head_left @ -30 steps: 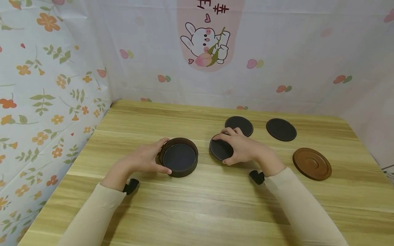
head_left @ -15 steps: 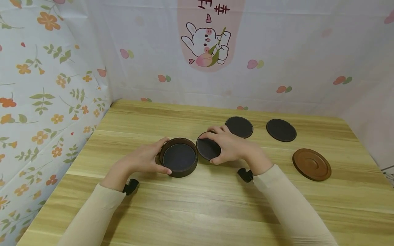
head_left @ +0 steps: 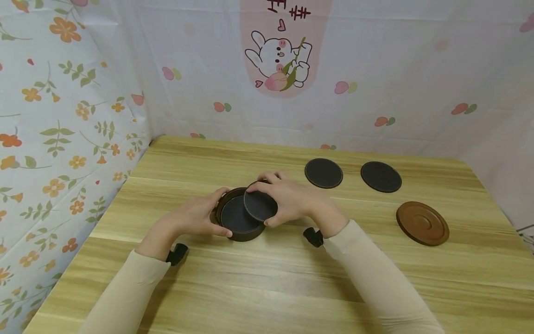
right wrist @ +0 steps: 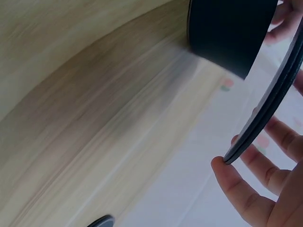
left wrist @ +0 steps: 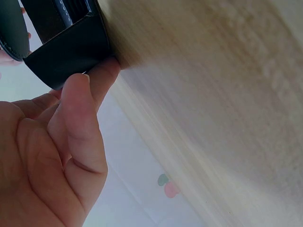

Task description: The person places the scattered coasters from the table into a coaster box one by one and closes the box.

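My left hand (head_left: 196, 215) grips the left side of a round, dark coaster holder (head_left: 243, 236) standing on the table, thumb at its near wall and fingers behind. A black disc with a stitched edge lies inside the holder. By its edge, my right hand (head_left: 292, 199) holds a round black coaster (head_left: 259, 206), tilted and overlapping the holder's right part in the head view. In the right wrist view the coaster's rim (right wrist: 265, 109) looks layered, and it stands apart from the holder's outer wall (right wrist: 229, 33). The left wrist view has thumb and fingers at the holder's wall (left wrist: 71, 52).
Two more black coasters, one nearer (head_left: 323, 173) and one farther right (head_left: 381, 176), lie flat toward the table's back. A brown round lid-like disc (head_left: 422, 223) with a ringed centre lies at right. Printed cloth (head_left: 359, 120) hangs behind the wood-grain table (head_left: 267, 287).
My right hand has carried the coaster leftward, from beside the holder to over its right part. My left hand and the holder have stayed in place.
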Tool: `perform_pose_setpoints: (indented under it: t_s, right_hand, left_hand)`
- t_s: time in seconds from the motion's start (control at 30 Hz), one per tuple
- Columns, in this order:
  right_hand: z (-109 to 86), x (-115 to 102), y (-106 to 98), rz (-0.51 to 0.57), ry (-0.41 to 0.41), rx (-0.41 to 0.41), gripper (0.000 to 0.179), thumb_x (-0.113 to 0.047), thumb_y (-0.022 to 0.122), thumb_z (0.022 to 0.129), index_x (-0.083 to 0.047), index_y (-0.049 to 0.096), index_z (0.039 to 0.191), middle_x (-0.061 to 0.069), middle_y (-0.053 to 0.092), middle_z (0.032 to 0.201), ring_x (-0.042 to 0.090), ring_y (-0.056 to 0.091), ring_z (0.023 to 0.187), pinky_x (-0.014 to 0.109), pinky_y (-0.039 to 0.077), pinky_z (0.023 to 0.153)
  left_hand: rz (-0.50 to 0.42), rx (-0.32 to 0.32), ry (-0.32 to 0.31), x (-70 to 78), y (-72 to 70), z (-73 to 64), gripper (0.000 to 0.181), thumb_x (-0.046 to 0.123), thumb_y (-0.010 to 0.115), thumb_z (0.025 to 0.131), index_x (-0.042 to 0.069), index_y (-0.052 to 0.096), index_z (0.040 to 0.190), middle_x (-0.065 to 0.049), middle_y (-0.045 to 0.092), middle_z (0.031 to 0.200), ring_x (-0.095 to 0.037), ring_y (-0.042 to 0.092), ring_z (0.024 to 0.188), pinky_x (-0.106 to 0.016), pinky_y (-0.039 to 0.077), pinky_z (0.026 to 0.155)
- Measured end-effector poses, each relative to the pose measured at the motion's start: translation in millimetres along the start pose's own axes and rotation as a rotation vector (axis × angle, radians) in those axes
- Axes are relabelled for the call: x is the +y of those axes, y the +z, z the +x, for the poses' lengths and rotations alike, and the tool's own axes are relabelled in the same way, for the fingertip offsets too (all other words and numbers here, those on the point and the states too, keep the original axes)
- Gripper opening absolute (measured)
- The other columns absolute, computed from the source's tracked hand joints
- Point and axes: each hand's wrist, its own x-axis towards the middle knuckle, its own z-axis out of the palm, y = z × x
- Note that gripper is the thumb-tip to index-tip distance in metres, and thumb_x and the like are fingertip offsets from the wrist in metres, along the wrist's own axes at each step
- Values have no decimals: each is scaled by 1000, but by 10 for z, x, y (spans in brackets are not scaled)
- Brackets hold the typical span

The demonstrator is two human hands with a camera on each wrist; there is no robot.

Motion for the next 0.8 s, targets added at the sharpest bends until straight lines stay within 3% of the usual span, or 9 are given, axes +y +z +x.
perform_pose_setpoints:
  t_s: [0.5, 0.8]
  right_hand:
    - [211, -217, 93, -34, -78, -1, 75, -36, 78, 75, -29, 49, 143, 3, 37, 149, 24, 37, 126, 39, 47, 96]
    - [301, -262, 162, -62, -94, -11, 76, -42, 79, 78, -29, 47, 146, 2, 35, 151, 23, 37, 125, 38, 49, 95]
  left_hand:
    - [39, 2, -7, -1, -11, -18, 109, 65, 79, 72, 17, 27, 154, -9, 59, 138, -28, 62, 116, -50, 50, 96]
    - [4, -9, -18, -10, -8, -32, 116, 63, 79, 73, 14, 19, 159, -12, 51, 149, -33, 57, 127, -54, 45, 103]
